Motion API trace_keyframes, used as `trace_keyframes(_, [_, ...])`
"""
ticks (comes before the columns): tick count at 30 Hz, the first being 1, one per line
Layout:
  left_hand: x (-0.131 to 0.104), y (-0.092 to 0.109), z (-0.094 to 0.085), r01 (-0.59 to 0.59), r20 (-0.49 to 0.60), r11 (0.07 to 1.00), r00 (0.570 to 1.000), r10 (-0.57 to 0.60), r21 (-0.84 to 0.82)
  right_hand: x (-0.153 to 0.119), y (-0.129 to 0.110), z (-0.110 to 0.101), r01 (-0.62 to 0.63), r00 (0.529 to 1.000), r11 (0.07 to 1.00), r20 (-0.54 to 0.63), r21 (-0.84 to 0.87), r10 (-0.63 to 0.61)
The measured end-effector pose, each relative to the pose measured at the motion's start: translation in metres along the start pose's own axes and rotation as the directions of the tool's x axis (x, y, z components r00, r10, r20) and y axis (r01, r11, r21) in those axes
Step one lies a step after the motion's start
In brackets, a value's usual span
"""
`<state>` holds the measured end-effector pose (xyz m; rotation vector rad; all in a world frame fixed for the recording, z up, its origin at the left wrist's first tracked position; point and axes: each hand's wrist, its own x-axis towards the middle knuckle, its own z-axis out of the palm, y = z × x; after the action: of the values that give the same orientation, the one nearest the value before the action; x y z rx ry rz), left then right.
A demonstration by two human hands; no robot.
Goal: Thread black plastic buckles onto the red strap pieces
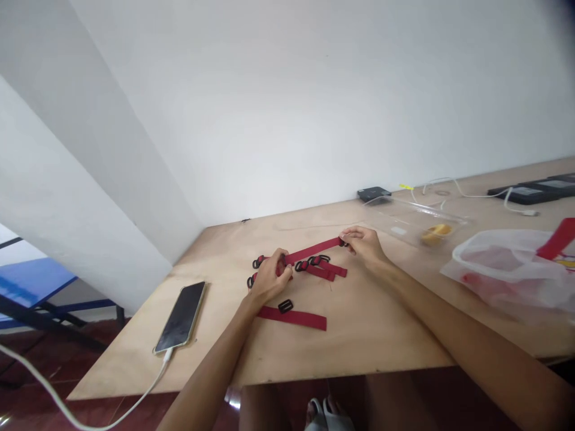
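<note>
Nothing can be read: the pale labels on the flat black rectangular devices (523, 194) and the yellow print by the translucent white plastic bag (489, 251) are illegible.

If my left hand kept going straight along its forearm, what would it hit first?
Beyond the red strap it holds, the left hand would probably cross bare table and meet the wall first, though depth is hard to judge.
</note>
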<state>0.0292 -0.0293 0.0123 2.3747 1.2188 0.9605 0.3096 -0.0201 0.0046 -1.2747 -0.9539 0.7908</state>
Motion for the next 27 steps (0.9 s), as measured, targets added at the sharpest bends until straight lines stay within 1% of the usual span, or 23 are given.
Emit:
trace_keyframes(2, [0.0,0.0,-0.002,0.011,-0.014,1.0,1.0,-0.011,0.002,0.004,0.003,-0.004,0.012,0.998,1.0,-0.058,-0.024,-0.013])
trace_keyframes(5, [-0.001,-0.003,-0.009,0.012,-0.006,1.0,1.0,-0.012,0.004,0.012,0.007,-0.012,0.035,0.988,0.998,-0.15,-0.047,-0.042])
trace_keyframes(7, [-0.004,-0.004,-0.014,-0.011,0.033,1.0,0.999,0.011,0.003,0.017,0.012,-0.016,0.071,0.983,0.994,-0.163,-0.083,-0.084])
trace_keyframes(8, [-0.006,-0.005,-0.016,-0.03,0.064,1.0,0.998,0.03,0.003,0.018,0.015,-0.017,0.098,0.986,0.988,-0.126,-0.116,-0.113])
trace_keyframes(10, [-0.01,-0.006,-0.019,-0.069,0.151,0.998,0.986,0.067,0.01,0.018,0.02,-0.016,0.175,0.985,0.961,0.035,-0.214,-0.172])
trace_keyframes(12, [-0.013,-0.005,-0.019,-0.082,0.226,0.996,0.972,0.071,0.039,0.014,0.023,-0.009,0.297,0.949,0.891,0.209,-0.344,-0.235])
trace_keyframes(14, [-0.015,-0.005,-0.018,-0.065,0.268,0.994,0.963,0.041,0.083,0.008,0.021,-0.001,0.437,0.893,0.785,0.314,-0.439,-0.322])
trace_keyframes(16, [-0.015,-0.005,-0.015,-0.055,0.278,0.992,0.96,0.021,0.115,-0.001,0.014,0.006,0.549,0.83,0.711,0.39,-0.439,-0.4])
trace_keyframes(17, [-0.015,-0.005,-0.014,-0.057,0.275,0.991,0.961,0.021,0.125,-0.006,0.009,0.008,0.587,0.797,0.703,0.438,-0.401,-0.416])
trace_keyframes(19, [-0.013,-0.006,-0.013,-0.069,0.255,0.988,0.966,0.032,0.14,-0.014,-0.001,0.011,0.647,0.715,0.696,0.566,-0.311,-0.412])
trace_keyframes(21, [-0.014,-0.006,-0.013,-0.076,0.242,0.985,0.97,0.037,0.155,-0.021,-0.008,0.011,0.685,0.639,0.678,0.667,-0.267,-0.383])
trace_keyframes(22, [-0.016,-0.006,-0.014,-0.078,0.239,0.983,0.97,0.037,0.164,-0.024,-0.011,0.011,0.697,0.613,0.668,0.699,-0.261,-0.368])
trace_keyframes(23, [-0.018,-0.005,-0.016,-0.081,0.238,0.982,0.971,0.039,0.171,-0.026,-0.013,0.01,0.702,0.599,0.663,0.718,-0.258,-0.355])
trace_keyframes(25, [-0.027,-0.003,-0.022,-0.097,0.23,0.979,0.972,0.054,0.177,-0.029,-0.017,0.008,0.684,0.592,0.687,0.738,-0.247,-0.324])
trace_keyframes(27, [-0.039,0.0,-0.03,-0.113,0.201,0.978,0.977,0.076,0.176,-0.03,-0.021,0.007,0.608,0.607,0.755,0.757,-0.246,-0.242])
